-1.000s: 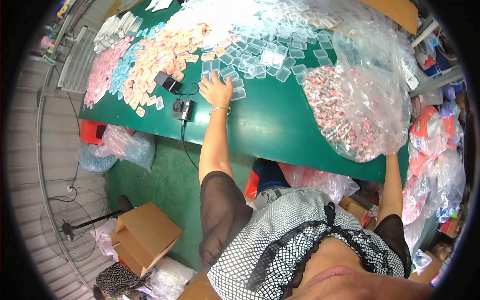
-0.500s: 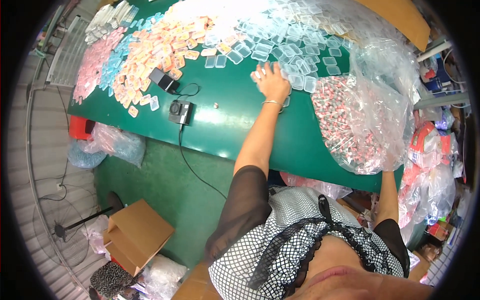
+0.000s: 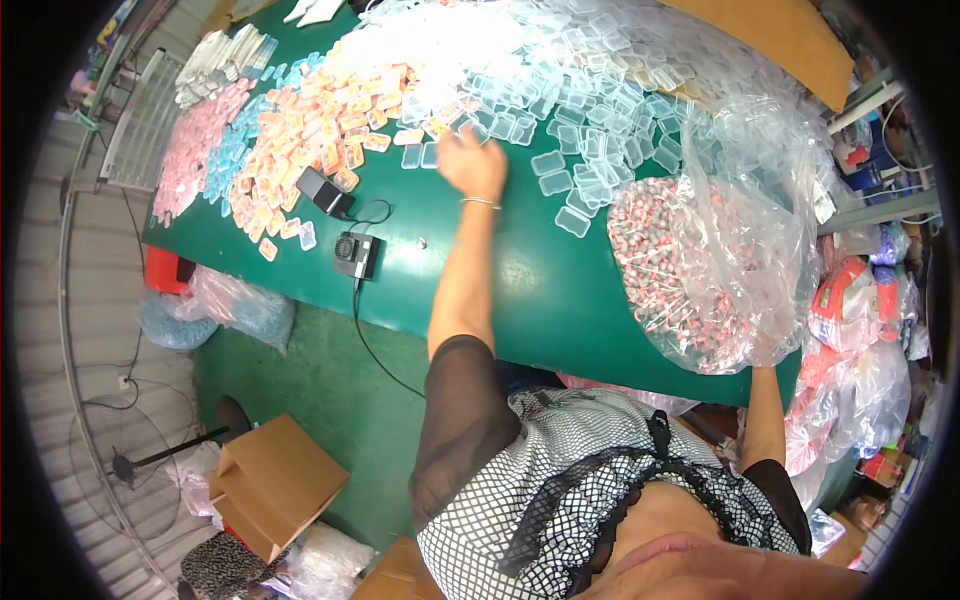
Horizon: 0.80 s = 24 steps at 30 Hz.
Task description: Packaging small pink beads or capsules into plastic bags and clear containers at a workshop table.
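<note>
My left hand (image 3: 473, 166) reaches over the green table, with its fingers bent but apart at the near edge of a spread of clear plastic boxes (image 3: 522, 130). Its fingertips are beside a few clear boxes and orange-filled boxes (image 3: 382, 101); I make out nothing held in it. At the right lies a clear plastic bag (image 3: 745, 215) full of small pink-and-grey pieces with thin white sticks (image 3: 665, 270). My right hand (image 3: 766, 346) is at the bag's near right edge, mostly hidden by the crumpled film, so its fingers do not show.
Left of the orange boxes lie blue pieces (image 3: 228, 150), pink pieces (image 3: 195, 140) and white bundles (image 3: 222, 62). Two black devices (image 3: 357, 256) with a cable are on the table (image 3: 420, 285). An open cardboard box (image 3: 280, 485) and a fan (image 3: 122, 468) stand on the floor.
My left hand has moved left from the clear boxes near the bag toward the orange ones. Some clear boxes have shifted. The bag is slightly nearer and more to the left.
</note>
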{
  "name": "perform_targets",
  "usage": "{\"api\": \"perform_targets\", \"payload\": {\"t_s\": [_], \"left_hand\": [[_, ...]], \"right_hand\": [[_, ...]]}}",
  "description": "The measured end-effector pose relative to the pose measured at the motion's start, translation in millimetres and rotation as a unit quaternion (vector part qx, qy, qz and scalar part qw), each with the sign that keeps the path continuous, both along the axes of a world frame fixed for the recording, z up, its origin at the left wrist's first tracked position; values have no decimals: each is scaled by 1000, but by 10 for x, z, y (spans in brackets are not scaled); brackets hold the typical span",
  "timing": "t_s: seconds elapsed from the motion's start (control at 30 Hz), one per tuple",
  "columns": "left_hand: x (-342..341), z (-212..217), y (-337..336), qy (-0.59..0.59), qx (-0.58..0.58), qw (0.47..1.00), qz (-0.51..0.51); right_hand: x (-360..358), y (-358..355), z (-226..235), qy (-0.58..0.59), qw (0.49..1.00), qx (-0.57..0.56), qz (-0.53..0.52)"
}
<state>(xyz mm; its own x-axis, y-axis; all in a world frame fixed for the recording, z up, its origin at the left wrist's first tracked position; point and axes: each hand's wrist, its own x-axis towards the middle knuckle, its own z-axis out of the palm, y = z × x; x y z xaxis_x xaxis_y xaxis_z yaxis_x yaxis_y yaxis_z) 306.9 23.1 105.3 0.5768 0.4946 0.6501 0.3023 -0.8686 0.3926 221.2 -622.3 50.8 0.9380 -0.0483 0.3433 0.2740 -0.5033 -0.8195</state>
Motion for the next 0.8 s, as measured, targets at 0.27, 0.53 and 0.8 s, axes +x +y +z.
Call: {"api": "perform_targets", "payload": {"t_s": [0.27, 0.53, 0.8], "left_hand": [[-192, -179, -141, 204, -38, 977, 53], [434, -262, -1050, 106, -129, 979, -116], [649, 74, -1416, 115, -201, 918, -321]], "right_hand": [[-86, -33, 25, -3, 999, 21, -30], [-46, 60, 55, -14, 999, 36, -34], [-224, -20, 37, -22, 997, 49, -51]]}}
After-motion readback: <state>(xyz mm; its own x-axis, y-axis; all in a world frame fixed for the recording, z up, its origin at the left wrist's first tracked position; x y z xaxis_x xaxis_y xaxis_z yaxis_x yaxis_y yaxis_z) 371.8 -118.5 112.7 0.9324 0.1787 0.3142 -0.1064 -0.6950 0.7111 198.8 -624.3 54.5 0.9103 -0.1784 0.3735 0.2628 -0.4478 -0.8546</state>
